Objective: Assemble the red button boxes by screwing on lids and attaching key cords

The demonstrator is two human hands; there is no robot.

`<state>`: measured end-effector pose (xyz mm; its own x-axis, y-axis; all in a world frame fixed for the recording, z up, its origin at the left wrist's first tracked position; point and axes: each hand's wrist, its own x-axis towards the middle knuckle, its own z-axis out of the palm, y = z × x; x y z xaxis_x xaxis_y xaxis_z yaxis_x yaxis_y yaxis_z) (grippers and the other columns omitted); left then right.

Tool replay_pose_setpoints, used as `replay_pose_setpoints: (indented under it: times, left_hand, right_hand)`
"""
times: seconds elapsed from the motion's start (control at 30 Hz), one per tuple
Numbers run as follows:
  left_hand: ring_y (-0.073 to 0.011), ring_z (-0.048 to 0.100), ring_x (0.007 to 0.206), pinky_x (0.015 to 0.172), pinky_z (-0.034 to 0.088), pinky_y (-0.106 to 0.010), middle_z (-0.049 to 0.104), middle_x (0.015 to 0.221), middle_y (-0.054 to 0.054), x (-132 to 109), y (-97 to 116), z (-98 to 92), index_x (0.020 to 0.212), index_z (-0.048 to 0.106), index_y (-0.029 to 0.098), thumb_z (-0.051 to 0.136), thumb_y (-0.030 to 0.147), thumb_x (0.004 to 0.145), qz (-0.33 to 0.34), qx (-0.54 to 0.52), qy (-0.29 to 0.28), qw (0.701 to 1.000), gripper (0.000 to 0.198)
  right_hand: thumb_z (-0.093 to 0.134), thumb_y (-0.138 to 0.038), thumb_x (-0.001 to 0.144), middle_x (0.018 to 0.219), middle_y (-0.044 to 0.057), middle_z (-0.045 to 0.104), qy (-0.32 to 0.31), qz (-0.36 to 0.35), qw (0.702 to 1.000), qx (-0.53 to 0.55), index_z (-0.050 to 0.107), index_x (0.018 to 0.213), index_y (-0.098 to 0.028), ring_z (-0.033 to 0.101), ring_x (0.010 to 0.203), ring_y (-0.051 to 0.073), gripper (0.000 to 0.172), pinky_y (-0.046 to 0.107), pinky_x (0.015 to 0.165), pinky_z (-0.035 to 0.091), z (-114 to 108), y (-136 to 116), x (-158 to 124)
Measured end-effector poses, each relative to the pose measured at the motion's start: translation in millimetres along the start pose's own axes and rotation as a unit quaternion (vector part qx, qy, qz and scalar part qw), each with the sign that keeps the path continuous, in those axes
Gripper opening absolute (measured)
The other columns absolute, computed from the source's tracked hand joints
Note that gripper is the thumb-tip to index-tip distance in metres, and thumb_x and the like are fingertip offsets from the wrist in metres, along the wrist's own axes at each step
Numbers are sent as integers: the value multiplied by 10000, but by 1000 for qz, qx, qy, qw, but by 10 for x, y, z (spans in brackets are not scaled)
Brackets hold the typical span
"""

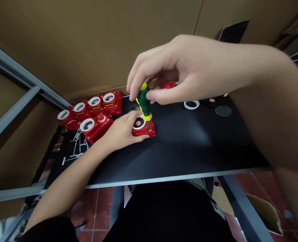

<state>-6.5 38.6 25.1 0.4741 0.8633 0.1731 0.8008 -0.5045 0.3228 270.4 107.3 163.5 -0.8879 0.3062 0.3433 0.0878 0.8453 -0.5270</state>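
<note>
Green screwdriver (145,105) in right hand (173,69)

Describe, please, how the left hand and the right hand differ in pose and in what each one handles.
The left hand is low at the black tabletop, while the right hand is raised above it.
The left hand spans a red unit, its thumb along the near edge; the right hand curls around the upper handle of a green-and-yellow screwdriver.
Both are bare.

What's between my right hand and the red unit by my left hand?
A green and yellow screwdriver, pointing down from the right hand to the red unit, in the head view.
</note>
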Motion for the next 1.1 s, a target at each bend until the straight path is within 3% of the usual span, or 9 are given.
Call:
replay_pose_setpoints:
  times: [0.1, 0.27, 0.37, 0.63, 0.77, 0.93, 1.1]
  left_hand:
    - [-408, 781, 1400, 1183, 650, -492, 759, 1543, -191, -4, 14, -9, 1581, 583, 173, 916, 544, 953, -8, 2, -3, 1000, 802]
    - [-429, 770, 1415, 1173, 655, -527, 758, 1553, -191, 1, 31, -24, 1607, 575, 188, 908, 538, 945, -18, -3, -13, 1000, 819]
    - [-433, 762, 1427, 1181, 649, -533, 752, 1565, -190, 5, 39, -26, 1606, 579, 193, 901, 533, 944, -22, -6, -17, 1000, 811]
    - [-419, 797, 1336, 1123, 663, -505, 785, 1466, -184, 20, 52, -21, 1524, 621, 172, 902, 564, 946, -25, 4, -14, 1000, 753]
    - [-403, 809, 1305, 1099, 674, -492, 790, 1438, -164, 19, 42, -17, 1500, 624, 196, 914, 553, 937, -21, 5, -9, 1000, 728]
    - [-406, 791, 1355, 1135, 664, -495, 768, 1496, -181, 16, 29, -4, 1541, 595, 182, 908, 555, 946, -12, -1, -6, 1000, 770]
    - [-400, 799, 1335, 1142, 663, -493, 779, 1462, -168, 15, 27, -10, 1523, 600, 194, 905, 567, 940, -25, -3, -9, 1000, 757]
  right_hand:
    - [774, -273, 1063, 1318, 37, 788, 25, -10, 998, -48, 892, 1221, -237, 739, 1084, 167, 201, 254, 972, 587, 61, -14, 33]
    - [884, -366, 993, 1003, -6, 765, 47, 54, 997, 13, 791, 1049, -217, 648, 873, 132, 184, 235, 686, 471, 106, -34, 77]
    - [859, -362, 1012, 934, -10, 710, 40, 57, 997, 23, 763, 1008, -196, 579, 829, 115, 191, 240, 634, 412, 111, -30, 75]
    - [838, -148, 1001, 1116, -16, 825, 33, 18, 998, 45, 799, 1101, -176, 740, 971, 103, 111, 185, 821, 555, 50, -63, 28]
    - [754, -10, 989, 1203, -35, 844, 28, 14, 999, 27, 817, 1164, -183, 767, 1039, 98, 254, 160, 877, 576, -14, -90, 4]
    - [663, 3, 971, 1247, -49, 837, 7, -7, 1000, -18, 840, 1249, -205, 750, 1144, 120, 390, 156, 897, 538, -13, -63, 16]
    - [638, 45, 994, 1119, -35, 772, 2, 39, 997, -71, 839, 1326, -209, 659, 887, 90, 464, 185, 730, 450, 26, -61, 64]
